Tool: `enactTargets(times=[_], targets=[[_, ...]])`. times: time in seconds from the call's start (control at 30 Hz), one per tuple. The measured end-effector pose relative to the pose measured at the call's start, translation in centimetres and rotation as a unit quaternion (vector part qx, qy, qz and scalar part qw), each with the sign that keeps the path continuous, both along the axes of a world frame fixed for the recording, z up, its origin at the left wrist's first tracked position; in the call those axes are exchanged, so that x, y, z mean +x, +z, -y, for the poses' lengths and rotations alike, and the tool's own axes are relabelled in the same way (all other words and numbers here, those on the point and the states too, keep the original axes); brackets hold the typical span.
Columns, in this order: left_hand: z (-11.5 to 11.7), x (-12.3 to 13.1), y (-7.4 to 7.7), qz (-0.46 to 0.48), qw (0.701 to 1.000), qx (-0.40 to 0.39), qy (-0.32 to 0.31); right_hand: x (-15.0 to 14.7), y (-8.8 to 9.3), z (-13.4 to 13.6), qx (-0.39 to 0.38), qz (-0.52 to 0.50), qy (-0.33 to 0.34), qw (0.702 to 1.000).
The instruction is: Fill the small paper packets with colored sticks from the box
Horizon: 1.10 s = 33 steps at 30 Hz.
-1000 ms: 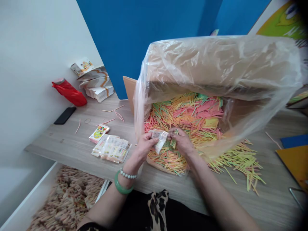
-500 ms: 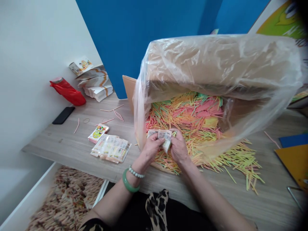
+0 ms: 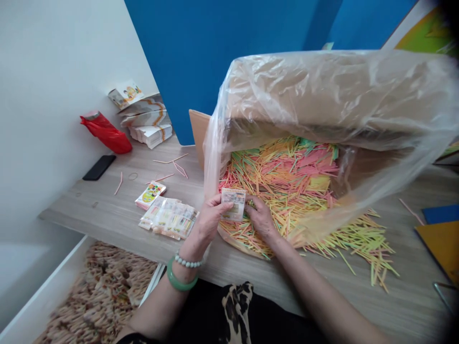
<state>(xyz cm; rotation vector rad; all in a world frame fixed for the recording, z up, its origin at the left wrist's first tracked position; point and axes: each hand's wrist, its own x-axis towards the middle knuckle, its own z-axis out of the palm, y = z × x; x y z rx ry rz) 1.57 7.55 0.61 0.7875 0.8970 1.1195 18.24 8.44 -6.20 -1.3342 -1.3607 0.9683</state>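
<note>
My left hand (image 3: 208, 222) pinches a small clear printed packet (image 3: 233, 204) and holds it upright at the mouth of a cardboard box (image 3: 199, 134) lined with a clear plastic bag (image 3: 322, 95). My right hand (image 3: 261, 217) is curled beside the packet, its fingers on the coloured sticks (image 3: 283, 172) that fill the box and spill onto the wooden table (image 3: 118, 220). Whether the right fingers grip any sticks is hidden. A green bangle and a bead bracelet sit on my left wrist.
Filled packets (image 3: 168, 218) lie left of my hands, next to a small printed card pack (image 3: 150, 194). Further back are a black phone (image 3: 99, 167), a red bag (image 3: 103, 134), stacked printed sleeves (image 3: 145, 122) and stray sticks. Blue and orange sheets (image 3: 441, 234) lie at the right.
The packet has gone from crumpled and sideways between both hands to flat and upright in my left hand. My right hand let go of it and dropped onto the sticks.
</note>
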Motion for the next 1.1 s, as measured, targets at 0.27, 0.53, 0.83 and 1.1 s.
enactTargets(times=[0.27, 0.53, 0.83, 1.1], targets=[[0.0, 0.7, -0.1, 0.021, 1.000, 0.008, 0.007, 0.1, 0.0, 0.3, 0.003, 0.025, 0.008, 1.000], [0.6, 0.4, 0.2, 0.009, 1.000, 0.021, 0.007, 0.9, 1.5, -1.9, 0.095, -0.124, -0.089, 0.984], [0.8, 0.4, -0.1, -0.005, 1.000, 0.026, 0.006, 0.2, -0.2, -2.7, 0.059, 0.017, -0.017, 0.998], [0.8, 0.8, -0.4, -0.017, 1.000, 0.016, 0.000, 1.8, 2.2, -3.3, 0.033, -0.205, -0.063, 0.976]])
